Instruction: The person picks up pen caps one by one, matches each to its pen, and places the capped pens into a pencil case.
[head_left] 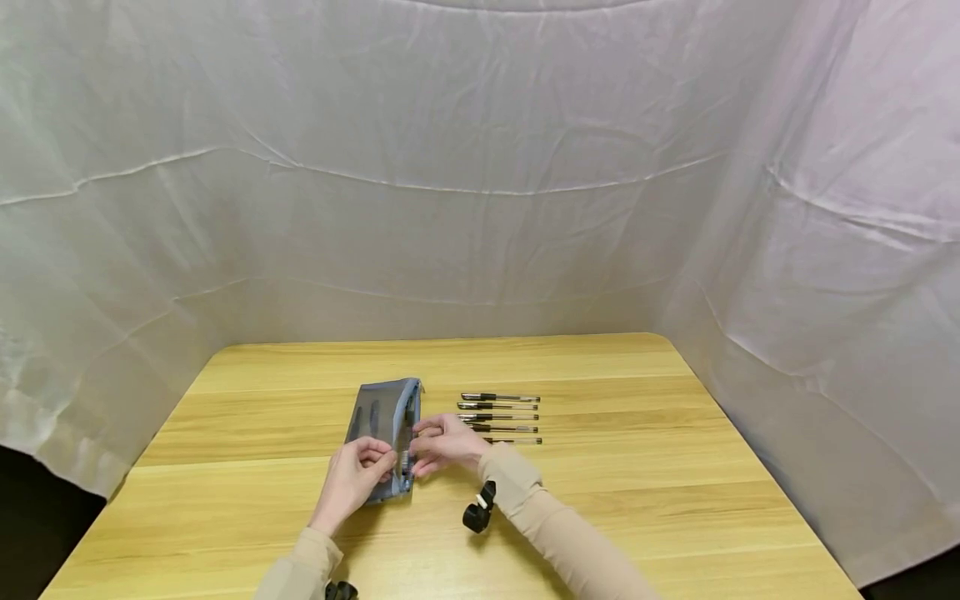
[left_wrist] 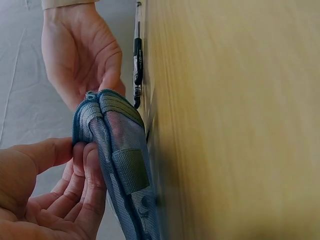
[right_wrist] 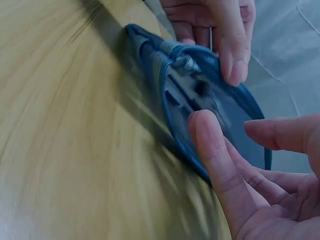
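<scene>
A blue mesh zip pouch [head_left: 372, 410] lies on the table left of centre, its zipped mouth toward the right. My left hand [head_left: 356, 477] pinches the mouth's near edge between thumb and fingers. In the right wrist view, the pouch [right_wrist: 235, 107] gapes wide, and dark slim items show inside, too unclear to name. My right hand [head_left: 450, 442] is at the mouth with thumb and forefinger spread apart; nothing shows between them. Several black-capped clear pens [head_left: 510, 407] lie in a row just right of the pouch, the nearest ones partly hidden by my right hand.
The wood-grain table [head_left: 637, 500] has grey-white curtains [head_left: 480, 250] behind it and along both sides. A black wrist device [head_left: 477, 510] hangs by my right sleeve, close above the table top.
</scene>
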